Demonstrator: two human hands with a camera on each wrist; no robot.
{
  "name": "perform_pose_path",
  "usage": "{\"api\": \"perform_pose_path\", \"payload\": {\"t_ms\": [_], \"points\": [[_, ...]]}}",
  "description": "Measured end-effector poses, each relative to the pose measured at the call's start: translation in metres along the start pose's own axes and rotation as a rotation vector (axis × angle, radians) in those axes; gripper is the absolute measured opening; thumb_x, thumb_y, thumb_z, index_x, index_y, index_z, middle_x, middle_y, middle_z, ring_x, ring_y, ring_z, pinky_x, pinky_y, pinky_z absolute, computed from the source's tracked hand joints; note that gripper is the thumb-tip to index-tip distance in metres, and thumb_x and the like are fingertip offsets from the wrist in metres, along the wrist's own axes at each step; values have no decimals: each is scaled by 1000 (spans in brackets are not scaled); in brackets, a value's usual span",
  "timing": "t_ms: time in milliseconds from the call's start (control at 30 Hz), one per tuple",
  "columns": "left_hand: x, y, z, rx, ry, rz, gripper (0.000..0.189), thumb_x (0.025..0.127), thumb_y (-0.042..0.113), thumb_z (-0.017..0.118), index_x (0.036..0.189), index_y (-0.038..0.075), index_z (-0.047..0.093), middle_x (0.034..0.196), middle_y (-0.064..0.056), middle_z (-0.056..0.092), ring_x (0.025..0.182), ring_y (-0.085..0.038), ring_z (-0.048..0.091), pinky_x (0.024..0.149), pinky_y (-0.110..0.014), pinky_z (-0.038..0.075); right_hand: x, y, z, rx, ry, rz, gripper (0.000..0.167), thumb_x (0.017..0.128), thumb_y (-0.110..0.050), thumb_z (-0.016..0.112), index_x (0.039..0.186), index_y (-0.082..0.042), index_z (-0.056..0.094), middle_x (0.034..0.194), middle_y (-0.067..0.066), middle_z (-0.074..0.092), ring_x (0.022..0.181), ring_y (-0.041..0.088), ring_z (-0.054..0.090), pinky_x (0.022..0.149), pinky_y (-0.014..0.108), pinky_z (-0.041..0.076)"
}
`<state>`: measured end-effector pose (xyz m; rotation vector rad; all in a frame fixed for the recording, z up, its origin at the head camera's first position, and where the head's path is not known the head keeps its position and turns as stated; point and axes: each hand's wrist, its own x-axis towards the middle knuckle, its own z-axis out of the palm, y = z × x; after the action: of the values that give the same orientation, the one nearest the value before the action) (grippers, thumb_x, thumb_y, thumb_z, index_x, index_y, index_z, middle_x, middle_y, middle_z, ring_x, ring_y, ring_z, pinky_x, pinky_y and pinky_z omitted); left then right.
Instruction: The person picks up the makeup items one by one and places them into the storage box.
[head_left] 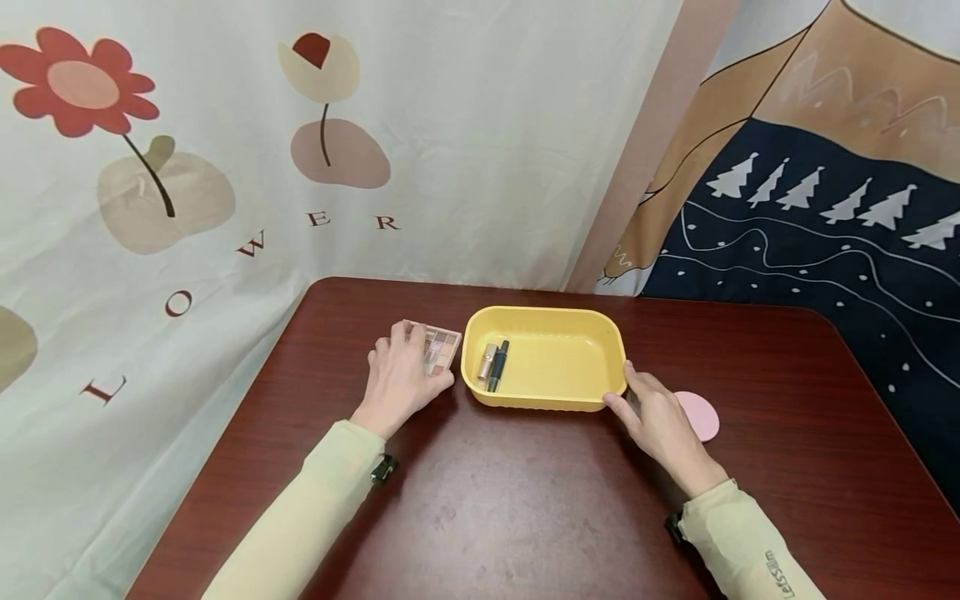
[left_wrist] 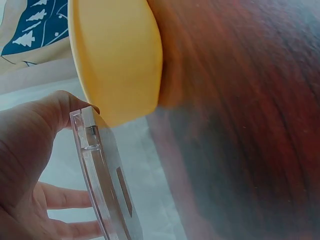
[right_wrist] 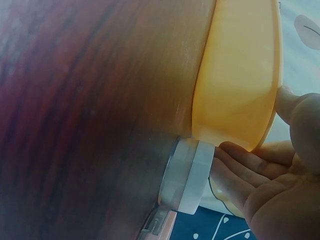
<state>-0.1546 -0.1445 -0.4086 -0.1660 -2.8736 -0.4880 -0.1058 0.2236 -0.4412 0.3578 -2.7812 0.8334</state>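
Note:
My left hand grips an eyeshadow palette with a clear lid, just left of the yellow basket. In the left wrist view the palette appears edge-on, thumb at its near end and fingers behind it. A gold lipstick tube and a dark pen-like cosmetic lie side by side at the basket's left end. At the front right corner, my right hand holds the basket, thumb at the front and fingers along the right side.
A round pink item lies on the brown table beside my right hand. Near those fingers, a white-lidded clear container shows in the right wrist view. Printed curtains hang behind the table.

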Motion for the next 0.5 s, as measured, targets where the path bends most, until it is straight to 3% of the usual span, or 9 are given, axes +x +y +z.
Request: {"api": "perform_pose_path", "payload": {"t_ms": [500], "points": [[-2, 14, -8, -11, 76, 59, 59, 75, 33, 75, 123, 2, 60, 134, -22, 51, 94, -47, 51, 78, -55, 42, 0, 0, -1, -6, -4, 1, 66, 99, -23, 71, 146, 15, 45, 130, 30, 63, 114, 41, 65, 93, 56, 54]]}}
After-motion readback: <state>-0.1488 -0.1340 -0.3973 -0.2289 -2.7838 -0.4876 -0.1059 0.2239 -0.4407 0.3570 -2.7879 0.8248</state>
